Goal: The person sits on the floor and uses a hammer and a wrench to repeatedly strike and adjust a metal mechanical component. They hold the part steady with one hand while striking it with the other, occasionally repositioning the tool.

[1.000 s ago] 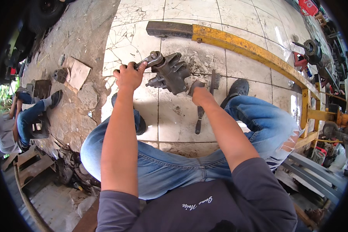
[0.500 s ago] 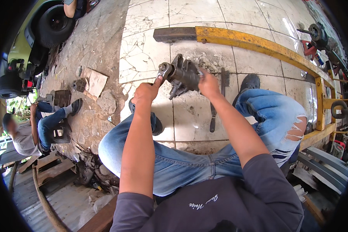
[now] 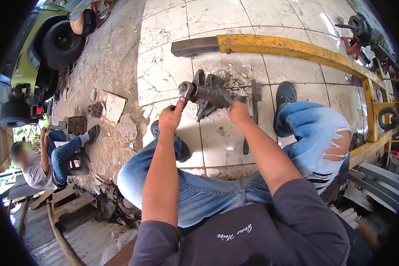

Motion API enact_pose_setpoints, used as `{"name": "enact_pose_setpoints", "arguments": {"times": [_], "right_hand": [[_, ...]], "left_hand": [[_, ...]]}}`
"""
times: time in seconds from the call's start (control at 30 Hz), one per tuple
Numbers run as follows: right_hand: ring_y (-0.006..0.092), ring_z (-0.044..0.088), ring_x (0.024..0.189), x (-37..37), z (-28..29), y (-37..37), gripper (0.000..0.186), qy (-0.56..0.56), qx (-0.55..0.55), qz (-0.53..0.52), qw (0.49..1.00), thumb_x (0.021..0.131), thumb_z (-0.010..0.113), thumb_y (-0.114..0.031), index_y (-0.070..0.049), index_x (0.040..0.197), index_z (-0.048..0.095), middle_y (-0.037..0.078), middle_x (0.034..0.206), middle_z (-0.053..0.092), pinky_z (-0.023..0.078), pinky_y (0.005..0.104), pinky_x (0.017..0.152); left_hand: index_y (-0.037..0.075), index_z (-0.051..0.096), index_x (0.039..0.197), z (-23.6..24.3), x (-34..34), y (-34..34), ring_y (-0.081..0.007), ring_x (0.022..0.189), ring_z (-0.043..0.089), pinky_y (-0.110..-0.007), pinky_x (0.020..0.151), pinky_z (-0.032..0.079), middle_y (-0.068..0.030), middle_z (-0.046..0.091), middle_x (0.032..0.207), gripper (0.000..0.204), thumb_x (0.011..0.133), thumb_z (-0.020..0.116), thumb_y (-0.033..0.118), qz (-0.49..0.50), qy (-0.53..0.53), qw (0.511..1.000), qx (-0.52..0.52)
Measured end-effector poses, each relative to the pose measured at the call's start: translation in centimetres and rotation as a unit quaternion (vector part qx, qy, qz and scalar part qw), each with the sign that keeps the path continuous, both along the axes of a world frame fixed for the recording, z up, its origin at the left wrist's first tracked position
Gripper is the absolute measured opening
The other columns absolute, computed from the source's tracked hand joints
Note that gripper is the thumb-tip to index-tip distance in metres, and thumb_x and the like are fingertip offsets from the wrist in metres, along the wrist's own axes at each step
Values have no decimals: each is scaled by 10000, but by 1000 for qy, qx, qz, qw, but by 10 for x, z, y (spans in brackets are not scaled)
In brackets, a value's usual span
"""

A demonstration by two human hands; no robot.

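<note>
A dark, grimy cast-metal gear housing (image 3: 212, 92) is tilted above the tiled floor between my legs. My left hand (image 3: 171, 116) is closed on the metal arm (image 3: 184, 91) at its left end, thumb along it. At the other end is my right hand (image 3: 238, 111), fingers curled around a small, flat greyish thing that is blurred and hard to make out; whether it touches the housing is unclear. A wire brush (image 3: 257, 91) with a long dark handle lies on the floor just right of the housing, partly behind my right hand.
A yellow steel frame (image 3: 288, 47) spans the far and right sides. Left are a green vehicle (image 3: 27, 53), a seated person (image 3: 37, 168), another person's leg (image 3: 79, 22), cardboard (image 3: 113, 104) and scrap wood (image 3: 68, 205). Dark parts and red stands (image 3: 350, 46) sit at far right.
My right hand has risen from low beside the housing to its right end. The housing has turned, its arm end now lower. The view has swung, showing more of the vehicle.
</note>
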State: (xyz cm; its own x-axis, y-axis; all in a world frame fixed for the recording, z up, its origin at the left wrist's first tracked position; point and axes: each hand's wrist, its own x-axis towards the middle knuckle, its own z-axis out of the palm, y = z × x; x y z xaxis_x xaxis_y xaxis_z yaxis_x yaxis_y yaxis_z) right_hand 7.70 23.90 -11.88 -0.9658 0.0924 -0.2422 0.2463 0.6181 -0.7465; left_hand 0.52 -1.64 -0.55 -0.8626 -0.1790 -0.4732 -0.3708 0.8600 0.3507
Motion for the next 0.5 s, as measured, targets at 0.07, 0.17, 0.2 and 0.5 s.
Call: {"name": "enact_pose_setpoints", "arguments": {"times": [0.07, 0.17, 0.2, 0.5], "right_hand": [[417, 650, 895, 3, -19, 7, 449, -10, -20, -49, 999, 911, 518, -80, -208, 1338, 575, 238, 938, 679, 525, 457, 817], [409, 647, 940, -8, 30, -36, 475, 89, -81, -91, 989, 892, 512, -65, -198, 1344, 568, 246, 963, 679, 515, 463, 835], [401, 650, 949, -14, 55, -55, 477, 130, -76, -72, 986, 880, 506, -56, -183, 1334, 576, 256, 963, 679, 511, 472, 833], [443, 625, 967, 14, 5, -19, 511, -7, -57, -73, 996, 860, 510, -46, -166, 1355, 547, 253, 1068, 650, 506, 471, 864]], "left_hand": [[16, 725, 1064, -3, 0, 8, -349, 1055, 646, -420, 932, 477, -215, 699, 1044, 924, 776, 438, 846, -2, 9, 1000, 6], [5, 718, 1075, -6, 2, -7, -346, 1031, 656, -409, 922, 482, -216, 703, 1024, 916, 774, 468, 833, 20, -5, 998, 52], [-3, 715, 1074, -9, 4, -12, -341, 1009, 663, -401, 910, 488, -216, 706, 1006, 900, 776, 494, 816, 33, -1, 997, 66], [1, 728, 1039, -4, -3, -2, -333, 999, 667, -388, 903, 492, -198, 711, 991, 874, 793, 480, 802, 19, -26, 995, 95]]}}
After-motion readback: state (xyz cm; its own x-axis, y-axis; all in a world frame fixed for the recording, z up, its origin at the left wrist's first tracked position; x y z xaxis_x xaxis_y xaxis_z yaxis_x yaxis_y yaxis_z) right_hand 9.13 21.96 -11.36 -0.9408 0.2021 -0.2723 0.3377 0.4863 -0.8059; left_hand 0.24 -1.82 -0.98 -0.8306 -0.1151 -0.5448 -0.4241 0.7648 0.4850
